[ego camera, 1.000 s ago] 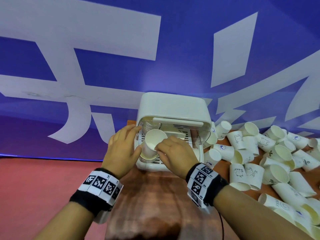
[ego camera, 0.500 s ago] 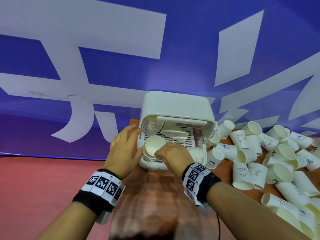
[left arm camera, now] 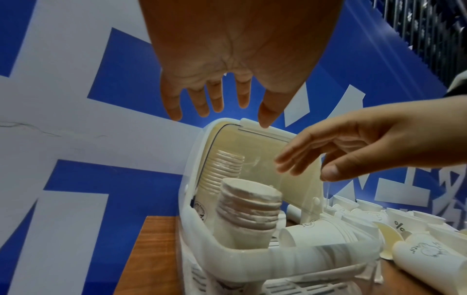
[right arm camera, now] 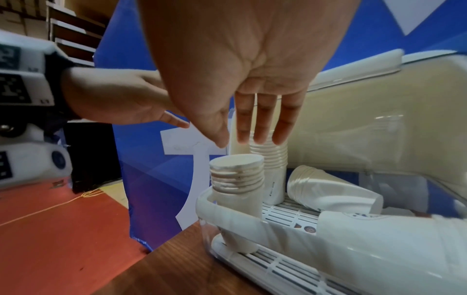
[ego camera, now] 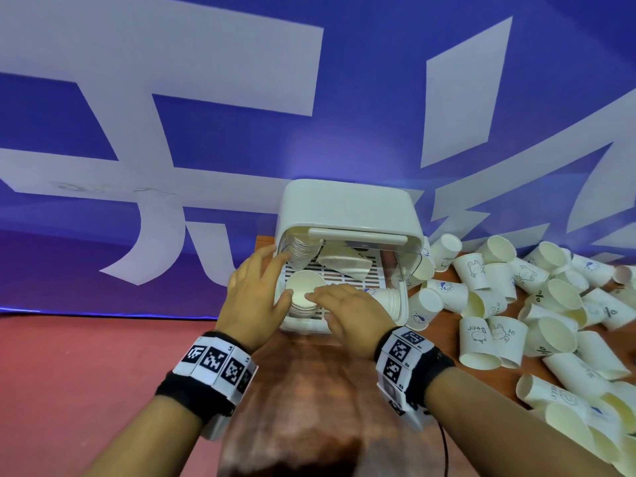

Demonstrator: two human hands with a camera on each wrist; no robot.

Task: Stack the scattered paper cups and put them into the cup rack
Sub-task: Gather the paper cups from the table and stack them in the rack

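The white cup rack (ego camera: 347, 208) stands on the wooden table with its clear front lid raised. A stack of paper cups (ego camera: 306, 294) stands upright in its front left corner, also shown in the wrist views (left arm camera: 248, 211) (right arm camera: 237, 179). My left hand (ego camera: 261, 280) hovers beside the stack at the rack's left edge, fingers straight (left arm camera: 220, 103). My right hand (ego camera: 344, 304) is spread just above the stack's rim (right arm camera: 252, 127). Neither hand holds anything. A taller stack (right arm camera: 272, 159) stands behind it, and another stack (right arm camera: 328, 191) lies on its side inside.
Many loose paper cups (ego camera: 516, 304) lie scattered over the table to the right of the rack. A blue and white banner (ego camera: 206, 132) hangs close behind. The table's left edge (ego camera: 241, 390) drops to a red floor. Bare wood lies in front of the rack.
The stack was lowered from my hands into the rack's front left corner. Both hands have let go of it and opened.
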